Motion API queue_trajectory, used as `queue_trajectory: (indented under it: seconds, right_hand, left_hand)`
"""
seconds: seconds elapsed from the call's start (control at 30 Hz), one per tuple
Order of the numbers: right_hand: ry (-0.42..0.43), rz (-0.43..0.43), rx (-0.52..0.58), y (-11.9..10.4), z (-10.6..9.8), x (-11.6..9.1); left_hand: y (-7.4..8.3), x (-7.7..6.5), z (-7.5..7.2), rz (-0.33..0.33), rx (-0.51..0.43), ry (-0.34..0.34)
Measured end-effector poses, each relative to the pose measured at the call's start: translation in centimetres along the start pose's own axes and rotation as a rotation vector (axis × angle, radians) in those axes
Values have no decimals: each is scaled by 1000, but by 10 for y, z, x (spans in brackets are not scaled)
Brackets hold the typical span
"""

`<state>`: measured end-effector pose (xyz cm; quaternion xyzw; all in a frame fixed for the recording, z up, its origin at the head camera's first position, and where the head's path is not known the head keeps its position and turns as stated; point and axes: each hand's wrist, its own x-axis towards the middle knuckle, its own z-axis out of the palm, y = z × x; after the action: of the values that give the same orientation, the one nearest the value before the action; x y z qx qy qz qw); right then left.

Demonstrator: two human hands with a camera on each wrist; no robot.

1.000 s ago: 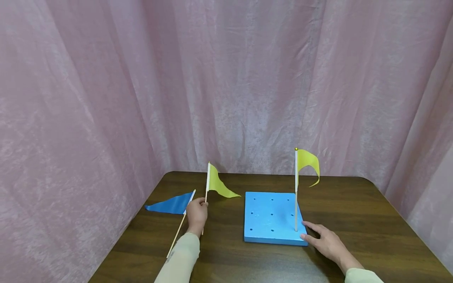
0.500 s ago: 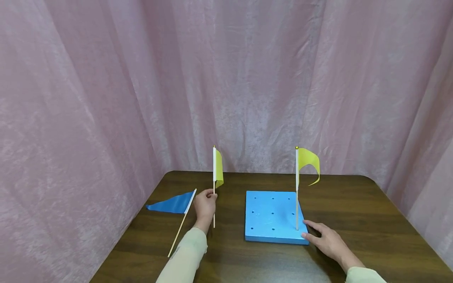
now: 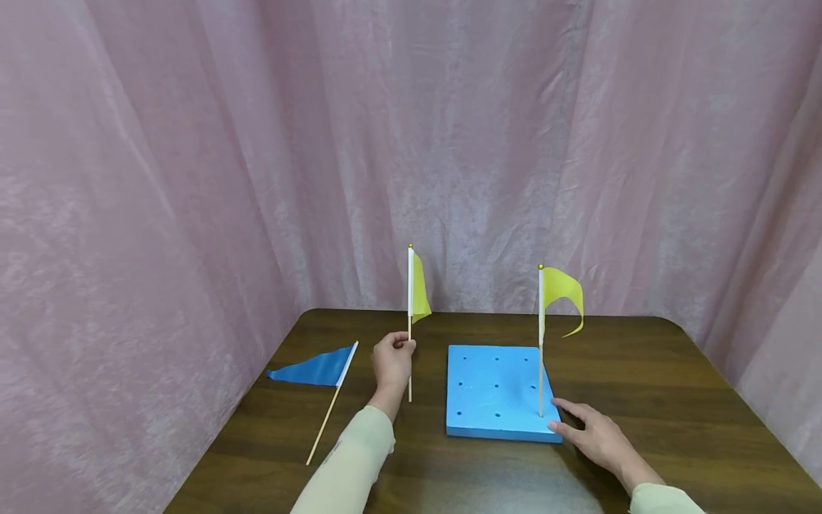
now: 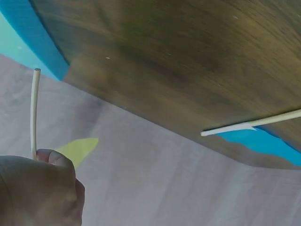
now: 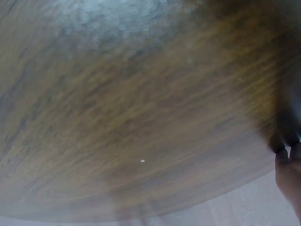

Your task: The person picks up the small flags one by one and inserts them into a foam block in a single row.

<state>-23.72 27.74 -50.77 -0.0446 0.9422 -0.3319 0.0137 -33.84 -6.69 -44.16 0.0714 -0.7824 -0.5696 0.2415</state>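
Note:
My left hand (image 3: pixel 392 364) pinches the stick of a small yellow flag (image 3: pixel 419 289) between thumb and fingers, holding it upright left of a light blue board (image 3: pixel 478 398) with rows of holes. In the left wrist view, the bare lower end of the stick (image 4: pixel 34 113) points past the hand. A second yellow flag (image 3: pixel 560 284) stands in a hole at the board's front right corner. Beside that corner my right hand (image 3: pixel 600 439) has its thumb and fingers extended, their tips at the board's right edge. The right wrist view shows only a few fingertips.
A blue flag (image 3: pixel 315 368) with a wooden stick lies on the brown wooden table (image 3: pixel 629 364), left of my left forearm. Behind the table's back edge hangs a pink curtain (image 3: pixel 449 143).
My left hand has carried the yellow flag rightward and up, away from the blue flag, and its stick has gone from slightly tilted to upright. My right hand has stayed at the board.

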Motion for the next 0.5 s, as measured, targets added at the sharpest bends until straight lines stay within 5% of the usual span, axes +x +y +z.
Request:
queue_trajectory:
  seconds: [0.5]
  right_hand:
    - [-3, 9, -18, 5, 0, -2]
  left_hand:
    - [14, -23, 29, -57, -76, -103]
